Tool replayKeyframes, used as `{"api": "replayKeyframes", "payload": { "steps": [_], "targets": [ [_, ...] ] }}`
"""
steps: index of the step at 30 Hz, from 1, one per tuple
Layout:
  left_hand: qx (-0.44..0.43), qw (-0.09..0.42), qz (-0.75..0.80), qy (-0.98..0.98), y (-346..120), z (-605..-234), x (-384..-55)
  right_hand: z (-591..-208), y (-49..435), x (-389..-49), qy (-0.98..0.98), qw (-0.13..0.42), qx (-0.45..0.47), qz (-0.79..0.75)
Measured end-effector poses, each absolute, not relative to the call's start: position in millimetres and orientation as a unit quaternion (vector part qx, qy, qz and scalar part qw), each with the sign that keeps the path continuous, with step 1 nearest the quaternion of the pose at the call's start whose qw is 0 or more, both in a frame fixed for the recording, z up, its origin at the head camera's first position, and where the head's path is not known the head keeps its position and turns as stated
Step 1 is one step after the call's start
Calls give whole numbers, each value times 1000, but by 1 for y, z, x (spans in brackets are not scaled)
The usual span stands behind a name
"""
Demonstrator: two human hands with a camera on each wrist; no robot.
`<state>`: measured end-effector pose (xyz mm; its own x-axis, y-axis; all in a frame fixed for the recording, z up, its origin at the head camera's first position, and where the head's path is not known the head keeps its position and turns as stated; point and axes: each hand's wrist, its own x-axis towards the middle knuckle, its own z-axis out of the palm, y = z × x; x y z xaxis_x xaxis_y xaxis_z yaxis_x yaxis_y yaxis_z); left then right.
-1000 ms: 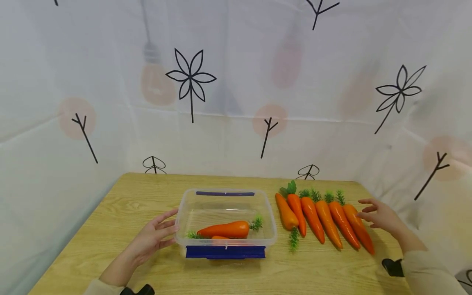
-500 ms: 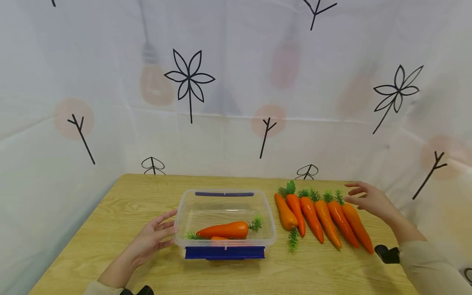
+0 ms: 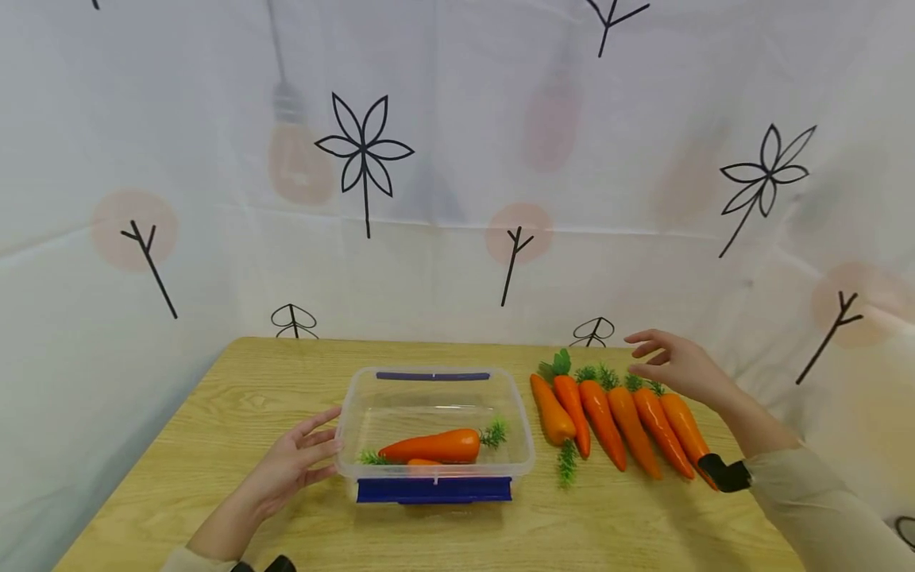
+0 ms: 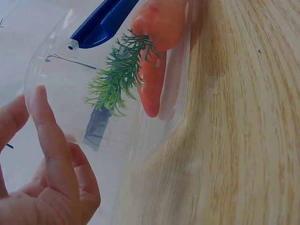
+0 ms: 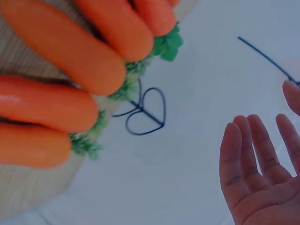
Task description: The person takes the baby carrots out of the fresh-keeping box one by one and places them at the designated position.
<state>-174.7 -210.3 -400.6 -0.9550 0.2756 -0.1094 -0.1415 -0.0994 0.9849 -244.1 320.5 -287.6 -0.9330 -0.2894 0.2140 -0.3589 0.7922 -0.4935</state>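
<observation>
A clear plastic food container [image 3: 436, 397] with blue clips stands lidless mid-table, holding carrots with green tops; one carrot [image 3: 436, 446] lies across it, another partly hidden under it. My left hand [image 3: 289, 469] rests its fingertips at the container's left wall, fingers fairly straight; the left wrist view shows the fingers [image 4: 51, 136] against the clear side. To the right lies a row of several orange carrots [image 3: 602, 425], mostly with tops away from me. Above the tops at the right end hovers my right hand [image 3: 675, 365], fingers loosely extended and holding nothing.
The wood-grain table [image 3: 272, 389] ends at the back against a white printed curtain [image 3: 443, 270]. Leftmost in the row, one carrot [image 3: 553, 409] points its green top toward me. A black wrist strap [image 3: 725, 474] overlaps the rightmost carrot's tip.
My right hand has moved from beside the rightmost carrot up and leftward, over the tops of the row. The left hand and the container have stayed in place.
</observation>
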Motion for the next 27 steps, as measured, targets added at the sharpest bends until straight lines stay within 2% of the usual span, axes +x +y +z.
{"api": "replayKeyframes", "payload": {
  "steps": [11, 27],
  "targets": [
    [49, 142, 740, 655, -211, -401, -175, -273, 277, -240, -932, 39, 227, 280],
    [42, 139, 736, 661, -211, -401, -176, -280, 215, -245, -912, 15, 308, 272]
  ]
}}
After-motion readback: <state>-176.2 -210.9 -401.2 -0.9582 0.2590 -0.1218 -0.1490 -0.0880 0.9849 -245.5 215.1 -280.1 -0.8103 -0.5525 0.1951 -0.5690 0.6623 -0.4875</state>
